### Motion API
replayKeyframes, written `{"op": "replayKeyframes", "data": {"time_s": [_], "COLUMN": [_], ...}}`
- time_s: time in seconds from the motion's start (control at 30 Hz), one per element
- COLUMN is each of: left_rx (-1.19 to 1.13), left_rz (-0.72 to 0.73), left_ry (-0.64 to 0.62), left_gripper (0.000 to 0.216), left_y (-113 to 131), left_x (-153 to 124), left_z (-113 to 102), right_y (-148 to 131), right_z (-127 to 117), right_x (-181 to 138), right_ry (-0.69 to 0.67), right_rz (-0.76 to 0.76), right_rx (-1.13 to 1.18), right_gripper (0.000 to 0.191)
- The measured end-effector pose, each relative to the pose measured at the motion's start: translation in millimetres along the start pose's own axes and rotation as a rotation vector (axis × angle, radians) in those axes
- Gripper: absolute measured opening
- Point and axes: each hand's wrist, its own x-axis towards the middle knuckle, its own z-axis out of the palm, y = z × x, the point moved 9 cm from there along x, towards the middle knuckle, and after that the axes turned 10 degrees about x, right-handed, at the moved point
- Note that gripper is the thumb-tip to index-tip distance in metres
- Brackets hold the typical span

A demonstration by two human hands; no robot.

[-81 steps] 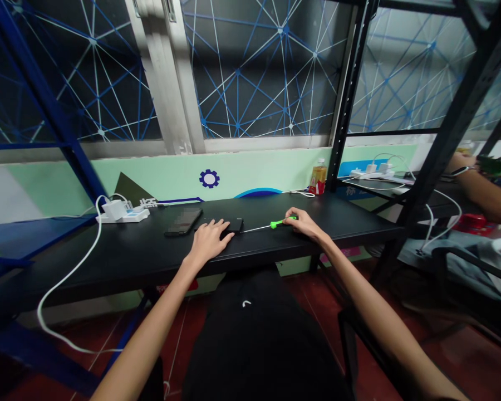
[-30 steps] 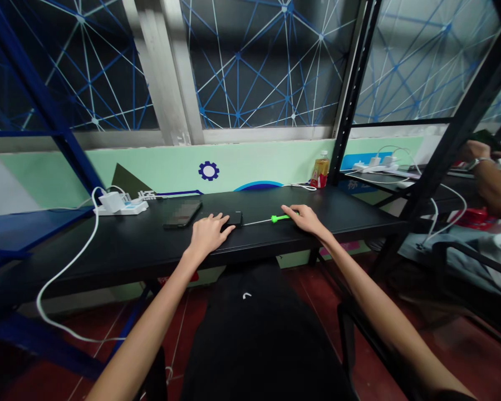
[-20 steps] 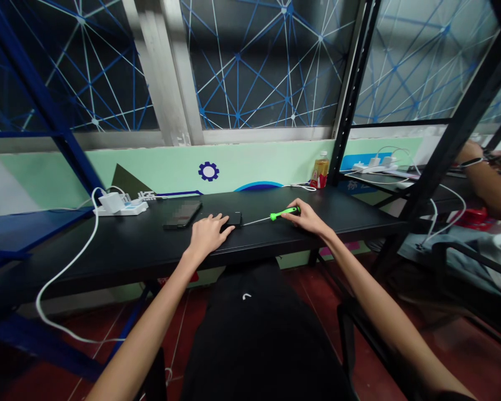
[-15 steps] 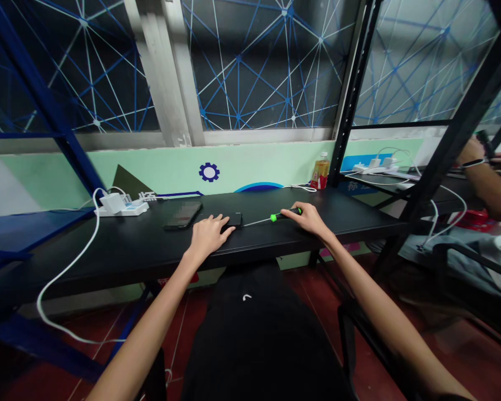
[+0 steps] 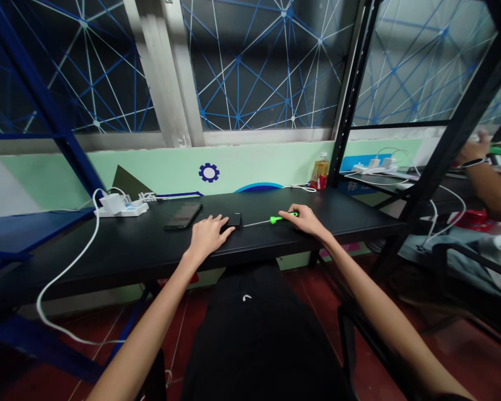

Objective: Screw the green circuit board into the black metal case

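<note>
My right hand grips the green handle of a thin screwdriver whose metal shaft points left toward a small black device on the black desk. My left hand lies flat with fingers spread, its fingertips resting on that device's near edge. A larger dark phone lies just left of the device, face up.
A white power strip with a cable trailing off the desk sits at the back left. A drink bottle stands at the back right by a black rack post. Another person's arm works at the neighbouring desk on the right.
My right hand rolled the screwdriver handle between its fingers, lifting it slightly and lowering it again. My left hand stayed on the black device. The other person's hand at right shifted.
</note>
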Motion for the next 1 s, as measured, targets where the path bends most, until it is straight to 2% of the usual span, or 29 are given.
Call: {"op": "replayKeyframes", "data": {"time_s": [0.1,0.17,0.27,0.33,0.43,0.6,0.67,0.77,0.83,0.9,1.0], "left_rx": [0.008,0.012,0.010,0.000,-0.013,-0.004,-0.008,-0.010,-0.008,-0.004,-0.001], "left_rz": [0.003,0.007,0.009,0.009,0.006,0.003,0.001,-0.002,0.002,0.005,0.004], "left_ry": [0.007,0.012,0.012,0.008,-0.003,-0.015,-0.008,0.004,0.007,0.010,0.010], "left_gripper": [0.047,0.048,0.048,0.048,0.048,0.048,0.048,0.048,0.048,0.048,0.048], "left_y": [0,0,1,1,1,0,0,0,0,0,0], "left_x": [0,0,0,0,0,0,-1,-1,-1,-1,-1], "left_z": [-1,-1,0,0,0,1,1,1,1,1,0], "right_y": [-8,-10,-3,0,-2,-7,-5,-1,1,1,-2], "right_z": [-4,-2,4,5,1,-5,-3,3,4,5,5], "right_x": [-1,-3,-7,-9,-7,-2,-3,-9,-12,-12,-8], "right_ry": [0.054,0.001,-0.144,-0.179,-0.124,-0.002,-0.046,-0.184,-0.231,-0.237,-0.176], "right_rz": [-0.074,-0.086,0.014,0.075,0.059,-0.008,0.023,0.098,0.143,0.150,0.092], "right_rx": [-0.050,0.011,0.127,0.161,0.093,-0.139,-0.097,0.067,0.143,0.154,0.042], "right_gripper": [0.048,0.042,0.045,0.046,0.046,0.059,0.058,0.048,0.052,0.050,0.053]}}
